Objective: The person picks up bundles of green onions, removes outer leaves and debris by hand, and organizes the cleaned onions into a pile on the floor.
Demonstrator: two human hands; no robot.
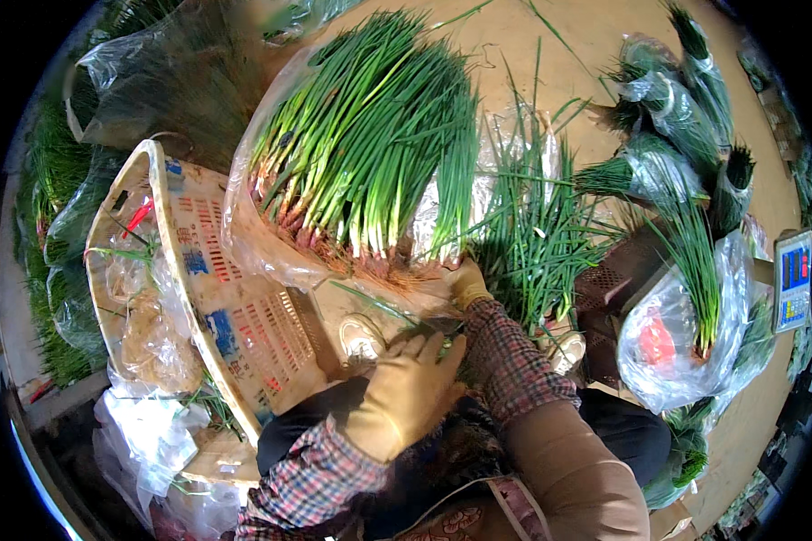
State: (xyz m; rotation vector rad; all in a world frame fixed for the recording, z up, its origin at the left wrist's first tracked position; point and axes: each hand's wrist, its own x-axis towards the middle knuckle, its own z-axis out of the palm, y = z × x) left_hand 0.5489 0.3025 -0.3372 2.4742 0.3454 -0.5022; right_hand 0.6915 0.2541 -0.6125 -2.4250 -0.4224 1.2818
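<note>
My right hand (467, 284), in a pale yellow glove, is closed round the root ends of a small bunch of spring onions (456, 194). Its fingertips are partly hidden. To the left, a broad heap of spring onions (361, 144) lies on a clear plastic sheet (244, 216), roots toward me and green tops pointing away. Over my lap my left hand (404, 392), gloved alike, has its fingers apart and holds nothing. Right of my right hand lies a loose pile of thinner, tangled green onions (541, 234).
A white plastic basket (235, 270) tilts at my left, with plastic bags inside. At right, a scale with a keypad display (792, 279) stands beside a plastic-lined pan holding onions (699, 298). Wrapped bundles (663, 99) lie at far right. My shoes (361, 338) are below the heap.
</note>
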